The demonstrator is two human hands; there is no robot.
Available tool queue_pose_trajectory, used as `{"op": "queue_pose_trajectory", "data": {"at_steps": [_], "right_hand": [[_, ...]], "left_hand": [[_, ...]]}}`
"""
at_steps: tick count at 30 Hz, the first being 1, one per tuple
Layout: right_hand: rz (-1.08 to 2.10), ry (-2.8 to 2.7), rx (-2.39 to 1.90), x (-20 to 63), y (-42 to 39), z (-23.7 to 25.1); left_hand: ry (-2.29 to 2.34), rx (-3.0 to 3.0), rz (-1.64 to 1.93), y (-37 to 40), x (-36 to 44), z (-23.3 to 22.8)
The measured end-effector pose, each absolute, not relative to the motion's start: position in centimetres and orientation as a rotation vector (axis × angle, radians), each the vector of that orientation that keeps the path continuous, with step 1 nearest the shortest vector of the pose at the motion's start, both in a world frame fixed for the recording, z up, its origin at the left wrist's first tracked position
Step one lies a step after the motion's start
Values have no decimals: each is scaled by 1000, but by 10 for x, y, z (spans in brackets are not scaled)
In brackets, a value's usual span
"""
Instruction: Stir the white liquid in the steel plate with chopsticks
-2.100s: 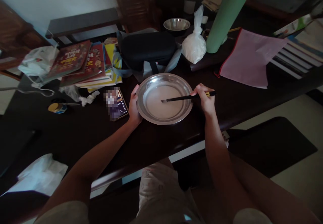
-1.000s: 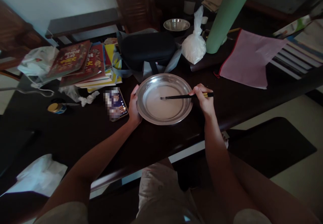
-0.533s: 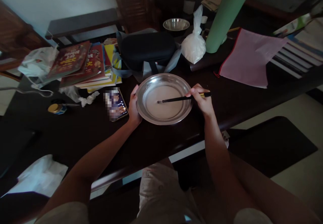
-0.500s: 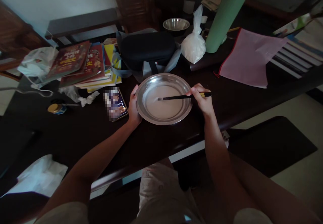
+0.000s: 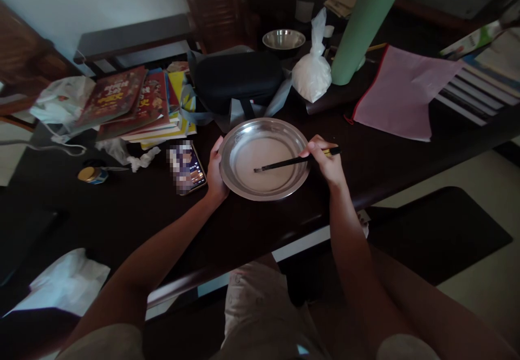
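A shiny metal bowl (image 5: 265, 193), wide and shallow, sits in front of me at the table's near side. Inside it is a pale, whitish mixture (image 5: 270, 151). My left hand (image 5: 217, 171) grips the bowl's left rim, with the thumb at the edge and the other fingers partly hidden beneath. Black chopsticks (image 5: 284, 162) with a gold band are pinched in my right hand (image 5: 326, 159) at the bowl's right rim. Their tips rest in the pale mixture, left of the bowl's middle.
Left of the bowl lies a lit phone (image 5: 189, 168), with a small jar (image 5: 92, 174) farther out. Behind stand books (image 5: 134, 100), a black case (image 5: 239, 81), a knotted bag of white powder (image 5: 312, 76), a green cylinder (image 5: 365, 24) and another metal bowl (image 5: 283, 39). A pink pouch (image 5: 402, 95) lies right.
The chopstick tips have shifted slightly toward me within the bowl, so the chopsticks slant more. My left hand and the bowl have stayed nearly still.
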State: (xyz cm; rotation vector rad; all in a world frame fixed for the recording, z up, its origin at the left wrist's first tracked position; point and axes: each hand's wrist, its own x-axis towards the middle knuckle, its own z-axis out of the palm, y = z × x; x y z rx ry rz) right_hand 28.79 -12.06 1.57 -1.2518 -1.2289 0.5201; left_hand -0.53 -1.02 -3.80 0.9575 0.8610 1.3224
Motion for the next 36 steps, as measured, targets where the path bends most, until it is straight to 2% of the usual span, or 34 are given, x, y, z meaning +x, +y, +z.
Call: {"op": "queue_pose_trajectory", "data": {"at_steps": [4,16,36], "right_hand": [[450,-1192,-1251,288,-120,16],[543,-1211,-1259,287,-121,18],[470,-1214,-1285,286,-121,18]], "left_hand": [[897,934,1325,-11,-4,-36],[912,1012,1321,-12,-5,-35],[911,994,1337,-14,-2,-34]]}}
